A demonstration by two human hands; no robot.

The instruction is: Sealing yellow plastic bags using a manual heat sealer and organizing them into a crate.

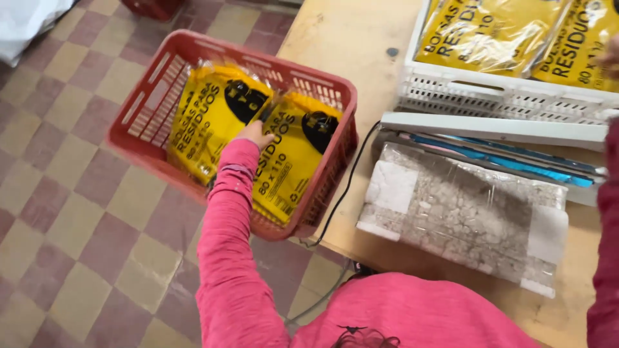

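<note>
My left hand (255, 134) reaches down into a red plastic basket (145, 106) that stands on the floor beside the table. In the basket two yellow packages with black prints stand on edge. My fingers curl around the top left edge of the right yellow package (290, 161), with the left yellow package (206, 122) just beside them. Only a sliver of my right hand (610, 57) shows at the right edge of the frame. It is over the yellow packages (490, 32) lying in a white crate (503, 96) on the table, and its fingers are out of view.
On the wooden table (342, 38) a white sealing machine with a blue strip (496, 138) lies in front of the crate. Before it sits a worn block under clear film (464, 212). A black cable (342, 193) hangs off the table edge by the basket. The floor is checkered tile (71, 193).
</note>
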